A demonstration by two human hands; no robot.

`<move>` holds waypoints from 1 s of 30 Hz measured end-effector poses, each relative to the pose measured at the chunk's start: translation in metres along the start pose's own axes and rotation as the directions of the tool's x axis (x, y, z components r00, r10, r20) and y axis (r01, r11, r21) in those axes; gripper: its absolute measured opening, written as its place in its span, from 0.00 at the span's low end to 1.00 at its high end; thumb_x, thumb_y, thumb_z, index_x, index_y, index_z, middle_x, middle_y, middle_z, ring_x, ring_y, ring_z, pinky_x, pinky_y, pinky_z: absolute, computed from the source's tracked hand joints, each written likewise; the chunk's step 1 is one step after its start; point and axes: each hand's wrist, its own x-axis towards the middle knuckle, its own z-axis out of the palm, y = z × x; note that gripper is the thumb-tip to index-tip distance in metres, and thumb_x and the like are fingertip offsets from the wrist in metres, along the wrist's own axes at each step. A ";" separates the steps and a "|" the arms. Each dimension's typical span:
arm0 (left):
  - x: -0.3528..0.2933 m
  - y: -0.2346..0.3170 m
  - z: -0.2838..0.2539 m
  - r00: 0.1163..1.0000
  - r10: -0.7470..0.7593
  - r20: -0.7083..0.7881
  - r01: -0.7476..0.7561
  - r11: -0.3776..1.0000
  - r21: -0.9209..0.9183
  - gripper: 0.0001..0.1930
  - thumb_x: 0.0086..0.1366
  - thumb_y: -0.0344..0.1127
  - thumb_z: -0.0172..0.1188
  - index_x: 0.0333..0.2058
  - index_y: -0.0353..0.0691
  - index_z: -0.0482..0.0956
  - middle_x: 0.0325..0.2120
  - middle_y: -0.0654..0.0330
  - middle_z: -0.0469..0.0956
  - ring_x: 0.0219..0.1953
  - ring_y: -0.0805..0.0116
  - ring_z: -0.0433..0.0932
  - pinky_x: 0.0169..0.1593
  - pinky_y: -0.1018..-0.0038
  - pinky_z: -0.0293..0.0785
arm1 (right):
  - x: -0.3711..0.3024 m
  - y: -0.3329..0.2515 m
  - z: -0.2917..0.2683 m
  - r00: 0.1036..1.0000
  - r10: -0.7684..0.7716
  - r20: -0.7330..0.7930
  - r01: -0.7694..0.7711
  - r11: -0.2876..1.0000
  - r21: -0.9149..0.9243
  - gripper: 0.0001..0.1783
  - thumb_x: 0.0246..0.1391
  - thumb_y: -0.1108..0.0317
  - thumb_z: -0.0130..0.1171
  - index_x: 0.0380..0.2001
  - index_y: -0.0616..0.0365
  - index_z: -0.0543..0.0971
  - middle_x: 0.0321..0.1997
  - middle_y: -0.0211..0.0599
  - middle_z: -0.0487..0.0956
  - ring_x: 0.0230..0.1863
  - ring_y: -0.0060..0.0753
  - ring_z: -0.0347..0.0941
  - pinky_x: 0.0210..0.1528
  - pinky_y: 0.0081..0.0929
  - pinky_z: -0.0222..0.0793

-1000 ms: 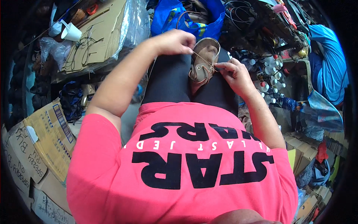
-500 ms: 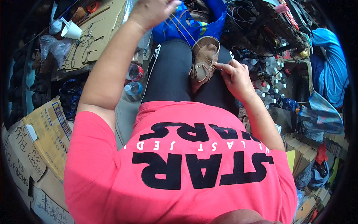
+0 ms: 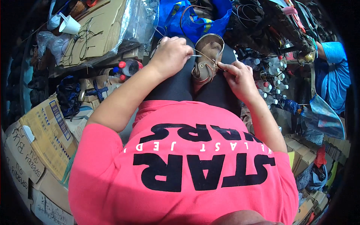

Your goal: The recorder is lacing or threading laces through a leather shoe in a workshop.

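Observation:
A brown lace-up shoe with metal eyelets and a reddish-brown lace rests between my thighs, its opening facing away from me. My left hand is closed just left of the shoe, pinching a tan thread that runs across to the shoe's upper. A slim pale sliver, too small to name for certain, juts from these fingertips. On the shoe's right side, my right hand grips the edge near the stitching with thumb and forefinger, its other fingers curled. What lies between those fingertips is hard to make out.
Beyond my knees sits a blue bag with things inside. Flattened cardboard and a white cup lie at left. Several plastic bottles crowd the right, near a person in blue. Cardboard boxes stand lower left.
My left hand has come down and toward me from beside the blue bag to near the shoe, and the long taut thread is now short. My right hand has barely moved.

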 end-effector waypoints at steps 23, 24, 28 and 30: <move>0.023 -0.014 0.029 0.997 0.017 0.077 0.009 0.949 -0.315 0.09 0.51 0.32 0.63 0.32 0.55 0.85 0.25 0.62 0.73 0.34 0.62 0.74 0.40 0.65 0.70 | 0.028 0.045 -0.003 0.971 0.044 0.236 -0.151 0.876 0.457 0.14 0.54 0.77 0.54 0.42 0.51 0.82 0.37 0.32 0.71 0.44 0.29 0.66 0.51 0.23 0.62; 0.023 -0.014 0.029 0.996 0.017 0.088 0.011 0.952 -0.305 0.09 0.52 0.32 0.63 0.32 0.55 0.85 0.25 0.63 0.73 0.34 0.62 0.75 0.40 0.65 0.69 | 0.028 0.045 -0.003 0.966 0.056 0.252 -0.167 0.881 0.444 0.14 0.54 0.75 0.56 0.42 0.47 0.83 0.42 0.36 0.74 0.48 0.35 0.67 0.54 0.27 0.64; 0.024 -0.007 0.027 0.997 0.050 0.057 -0.031 0.958 -0.285 0.11 0.51 0.29 0.64 0.33 0.53 0.85 0.22 0.60 0.72 0.28 0.62 0.74 0.33 0.69 0.71 | 0.027 0.048 -0.001 0.966 0.059 0.254 -0.181 0.852 0.492 0.15 0.54 0.76 0.55 0.42 0.47 0.83 0.41 0.35 0.73 0.49 0.34 0.67 0.54 0.26 0.63; 0.027 -0.007 0.031 0.996 0.057 0.067 -0.036 0.959 -0.282 0.11 0.51 0.29 0.64 0.33 0.53 0.85 0.23 0.60 0.73 0.28 0.62 0.75 0.34 0.69 0.72 | 0.028 0.049 0.000 0.964 0.050 0.260 -0.182 0.840 0.511 0.17 0.52 0.78 0.55 0.43 0.48 0.83 0.38 0.34 0.72 0.46 0.31 0.67 0.52 0.24 0.63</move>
